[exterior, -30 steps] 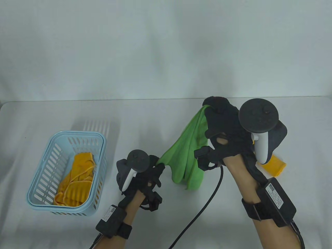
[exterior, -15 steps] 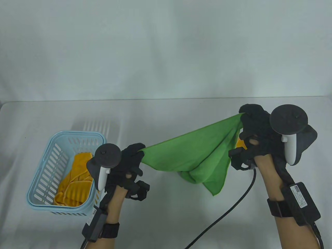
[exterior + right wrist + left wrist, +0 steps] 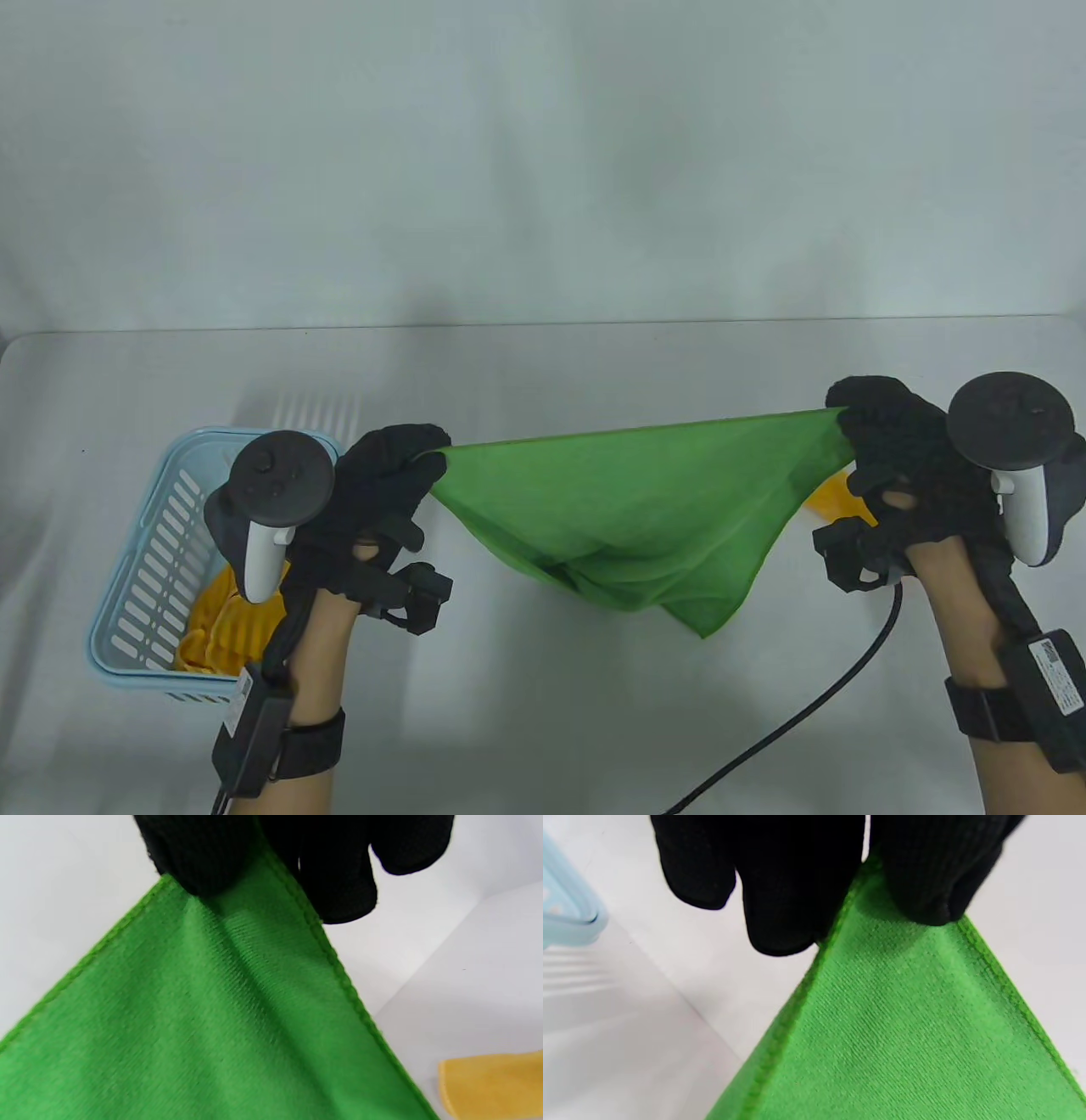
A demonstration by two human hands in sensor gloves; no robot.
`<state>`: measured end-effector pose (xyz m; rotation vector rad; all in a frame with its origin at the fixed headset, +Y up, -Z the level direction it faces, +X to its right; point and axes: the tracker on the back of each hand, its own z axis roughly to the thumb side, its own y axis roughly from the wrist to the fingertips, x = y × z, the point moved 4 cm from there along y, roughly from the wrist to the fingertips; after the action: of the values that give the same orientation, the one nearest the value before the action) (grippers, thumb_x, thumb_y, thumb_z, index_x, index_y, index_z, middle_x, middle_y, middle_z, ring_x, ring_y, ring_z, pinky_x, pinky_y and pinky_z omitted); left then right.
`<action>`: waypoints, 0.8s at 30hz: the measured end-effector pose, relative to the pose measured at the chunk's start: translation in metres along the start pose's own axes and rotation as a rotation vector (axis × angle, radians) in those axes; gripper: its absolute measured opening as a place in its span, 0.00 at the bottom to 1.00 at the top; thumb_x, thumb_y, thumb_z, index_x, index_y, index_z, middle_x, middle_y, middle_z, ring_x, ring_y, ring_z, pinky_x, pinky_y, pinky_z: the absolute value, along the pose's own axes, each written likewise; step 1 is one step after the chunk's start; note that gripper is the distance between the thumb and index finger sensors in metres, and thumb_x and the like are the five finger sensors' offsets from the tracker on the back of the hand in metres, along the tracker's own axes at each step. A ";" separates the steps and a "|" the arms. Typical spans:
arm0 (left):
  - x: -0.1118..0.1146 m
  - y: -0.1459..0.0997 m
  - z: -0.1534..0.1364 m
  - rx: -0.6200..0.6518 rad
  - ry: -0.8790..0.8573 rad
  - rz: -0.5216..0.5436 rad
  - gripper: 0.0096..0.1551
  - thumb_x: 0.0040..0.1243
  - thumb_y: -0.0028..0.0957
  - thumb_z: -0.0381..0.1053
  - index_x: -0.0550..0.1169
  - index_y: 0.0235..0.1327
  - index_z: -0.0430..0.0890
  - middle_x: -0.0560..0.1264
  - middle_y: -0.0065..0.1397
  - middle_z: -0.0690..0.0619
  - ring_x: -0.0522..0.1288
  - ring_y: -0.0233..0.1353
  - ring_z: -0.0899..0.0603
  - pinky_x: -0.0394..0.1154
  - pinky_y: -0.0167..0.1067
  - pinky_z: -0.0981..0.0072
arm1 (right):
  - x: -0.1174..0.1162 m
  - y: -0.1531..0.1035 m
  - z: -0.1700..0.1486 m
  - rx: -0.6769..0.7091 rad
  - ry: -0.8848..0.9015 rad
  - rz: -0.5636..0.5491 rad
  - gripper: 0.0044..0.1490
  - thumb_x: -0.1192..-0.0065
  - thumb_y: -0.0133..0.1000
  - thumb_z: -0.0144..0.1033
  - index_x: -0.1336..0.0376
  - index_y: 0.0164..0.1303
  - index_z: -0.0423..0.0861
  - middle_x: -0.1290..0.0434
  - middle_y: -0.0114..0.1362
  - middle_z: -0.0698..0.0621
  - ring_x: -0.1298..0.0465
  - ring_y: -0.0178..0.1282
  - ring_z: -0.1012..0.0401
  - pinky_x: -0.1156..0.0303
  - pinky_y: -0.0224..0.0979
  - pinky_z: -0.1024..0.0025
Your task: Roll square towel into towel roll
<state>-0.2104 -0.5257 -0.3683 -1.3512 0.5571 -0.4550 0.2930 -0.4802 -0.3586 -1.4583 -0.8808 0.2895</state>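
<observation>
Left hand (image 3: pixel 377 488): black sensor glove, near edge of the white counter (image 3: pixel 543 730), left of centre; thumb and fingers (image 3: pixel 780 899) pinch one corner of the green square microfibre towel (image 3: pixel 628 509).
Right hand (image 3: pixel 908 475): black glove, well apart from the left, on the right side; thumb and fingers (image 3: pixel 335 878) pinch the opposite top corner of the towel.
Green towel: held in the air between both hands, top edge drawn near taut from corner to corner; the cloth sags below into a loose pouch, its lowest corner hanging right of centre toward the counter. Contact with the counter: cannot tell. Stitched hem shows in both wrist views.
Black cable (image 3: pixel 814 696): runs from the right wrist across the counter toward the near edge.
Light blue slotted plastic basket (image 3: pixel 161 543): on the counter, left, partly behind the left hand; holds crumpled yellow cloth (image 3: pixel 212 628).
Yellow folded cloth (image 3: pixel 836 501): on the counter just beyond the right hand, partly hidden by the towel.
</observation>
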 end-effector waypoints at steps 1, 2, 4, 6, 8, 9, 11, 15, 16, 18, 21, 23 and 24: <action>-0.005 0.000 0.004 0.005 0.005 0.001 0.21 0.67 0.43 0.53 0.85 0.51 0.57 0.80 0.65 0.54 0.83 0.63 0.42 0.73 0.66 0.40 | 0.002 -0.002 0.002 0.011 0.008 -0.006 0.22 0.33 0.44 0.39 0.28 0.49 0.62 0.19 0.53 0.55 0.21 0.58 0.52 0.31 0.67 0.45; -0.011 0.001 0.010 0.014 0.000 -0.006 0.21 0.67 0.43 0.53 0.85 0.51 0.57 0.81 0.65 0.54 0.84 0.63 0.42 0.73 0.66 0.41 | 0.006 -0.005 0.006 0.025 0.014 -0.008 0.22 0.33 0.44 0.39 0.28 0.49 0.62 0.19 0.53 0.55 0.21 0.58 0.52 0.31 0.68 0.45; -0.022 0.001 0.020 0.027 -0.023 -0.017 0.21 0.67 0.44 0.53 0.84 0.52 0.57 0.83 0.63 0.55 0.84 0.62 0.42 0.73 0.66 0.41 | 0.013 -0.011 0.012 0.054 0.021 -0.012 0.22 0.33 0.45 0.39 0.28 0.50 0.62 0.19 0.53 0.55 0.21 0.58 0.52 0.31 0.68 0.45; -0.036 0.001 0.030 0.046 -0.022 -0.012 0.21 0.67 0.44 0.53 0.84 0.52 0.57 0.86 0.57 0.57 0.87 0.57 0.45 0.74 0.65 0.42 | 0.022 -0.018 0.019 0.084 0.030 -0.027 0.23 0.33 0.44 0.38 0.27 0.50 0.63 0.19 0.53 0.55 0.21 0.58 0.52 0.31 0.68 0.45; -0.048 -0.001 0.042 0.066 -0.022 -0.016 0.21 0.67 0.44 0.53 0.85 0.52 0.57 0.86 0.56 0.57 0.87 0.56 0.45 0.74 0.65 0.42 | 0.031 -0.025 0.027 0.111 0.052 -0.036 0.23 0.33 0.45 0.38 0.27 0.50 0.63 0.19 0.53 0.55 0.21 0.58 0.52 0.31 0.68 0.45; -0.054 -0.003 0.049 0.083 -0.015 -0.010 0.21 0.67 0.44 0.53 0.84 0.52 0.57 0.87 0.55 0.57 0.87 0.55 0.45 0.75 0.65 0.42 | 0.037 -0.030 0.031 0.126 0.065 -0.043 0.23 0.33 0.44 0.38 0.27 0.50 0.63 0.19 0.53 0.55 0.21 0.58 0.52 0.31 0.68 0.45; -0.065 -0.007 0.059 0.113 0.000 0.003 0.21 0.67 0.44 0.52 0.84 0.52 0.56 0.87 0.54 0.57 0.88 0.55 0.46 0.75 0.65 0.42 | 0.046 -0.037 0.039 0.152 0.084 -0.051 0.23 0.33 0.45 0.38 0.27 0.50 0.62 0.19 0.53 0.55 0.21 0.58 0.52 0.31 0.68 0.45; -0.088 -0.015 0.082 0.172 -0.002 0.043 0.22 0.66 0.44 0.52 0.84 0.53 0.56 0.87 0.52 0.58 0.87 0.53 0.46 0.74 0.65 0.43 | 0.067 -0.048 0.059 0.212 0.109 -0.080 0.23 0.33 0.45 0.38 0.27 0.50 0.62 0.20 0.52 0.55 0.21 0.58 0.53 0.31 0.68 0.45; -0.093 -0.014 0.086 0.180 0.002 0.048 0.22 0.66 0.45 0.52 0.84 0.53 0.55 0.87 0.52 0.58 0.87 0.53 0.46 0.74 0.65 0.43 | 0.070 -0.048 0.064 0.220 0.108 -0.087 0.23 0.33 0.45 0.38 0.27 0.51 0.62 0.20 0.53 0.55 0.21 0.58 0.53 0.31 0.68 0.45; -0.099 -0.009 0.091 0.177 0.019 0.067 0.22 0.66 0.45 0.52 0.84 0.53 0.55 0.86 0.51 0.58 0.87 0.52 0.46 0.74 0.65 0.43 | 0.074 -0.043 0.072 0.221 0.090 -0.101 0.23 0.33 0.45 0.39 0.27 0.51 0.62 0.20 0.53 0.55 0.21 0.58 0.53 0.31 0.68 0.45; -0.094 0.013 0.085 0.116 0.045 0.057 0.22 0.66 0.45 0.52 0.85 0.53 0.56 0.86 0.52 0.59 0.86 0.53 0.47 0.74 0.65 0.43 | 0.061 -0.022 0.074 0.180 0.050 -0.113 0.23 0.33 0.45 0.39 0.28 0.51 0.62 0.20 0.53 0.55 0.22 0.58 0.53 0.32 0.69 0.45; -0.084 0.033 0.074 0.052 0.063 0.025 0.21 0.66 0.45 0.53 0.85 0.53 0.58 0.85 0.54 0.59 0.86 0.55 0.46 0.74 0.66 0.43 | 0.044 -0.004 0.070 0.132 -0.001 -0.110 0.23 0.33 0.45 0.39 0.28 0.51 0.62 0.20 0.53 0.56 0.22 0.58 0.53 0.32 0.69 0.45; -0.075 0.046 0.065 0.008 0.082 0.011 0.21 0.66 0.44 0.53 0.85 0.53 0.58 0.85 0.55 0.58 0.85 0.56 0.46 0.73 0.66 0.42 | 0.030 0.010 0.065 0.098 -0.038 -0.105 0.23 0.33 0.45 0.39 0.28 0.51 0.62 0.20 0.53 0.56 0.22 0.59 0.53 0.31 0.69 0.45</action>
<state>-0.2302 -0.4216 -0.3969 -1.3256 0.6293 -0.5049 0.2730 -0.4115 -0.3654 -1.3155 -0.9574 0.2792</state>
